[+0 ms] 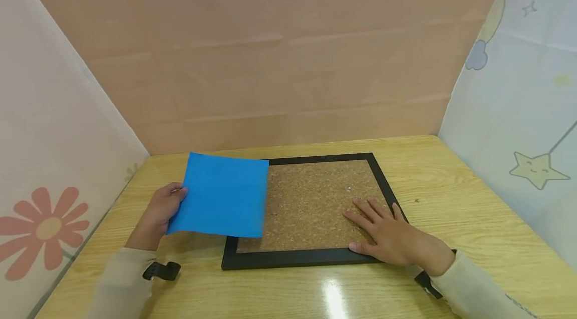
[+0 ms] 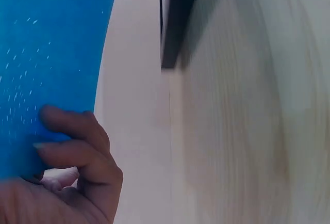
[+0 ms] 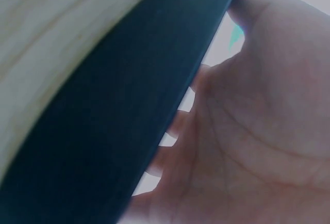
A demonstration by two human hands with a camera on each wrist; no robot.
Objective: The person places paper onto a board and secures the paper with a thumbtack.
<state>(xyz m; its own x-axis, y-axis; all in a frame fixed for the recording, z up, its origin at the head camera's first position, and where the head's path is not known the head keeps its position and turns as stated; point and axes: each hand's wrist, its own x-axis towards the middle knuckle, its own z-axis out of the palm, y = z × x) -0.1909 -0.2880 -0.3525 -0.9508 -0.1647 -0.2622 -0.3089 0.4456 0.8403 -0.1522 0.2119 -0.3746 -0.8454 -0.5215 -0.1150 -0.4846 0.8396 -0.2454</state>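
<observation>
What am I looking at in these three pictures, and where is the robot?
There is no robot here, just a person working with a bare left hand and right hand. The widest picture comes from a camera worn on the head, looking forward and down. The other two come from small cameras, one on each wrist, showing each hand's work close up.

On the wood-grain table lies a cork board with a black frame. The left hand pinches a blue sheet by its left edge; seen from the head, the sheet covers part of the board's left side. The right hand holds nothing: it is spread at the board's right side, fingers over the cork.
</observation>
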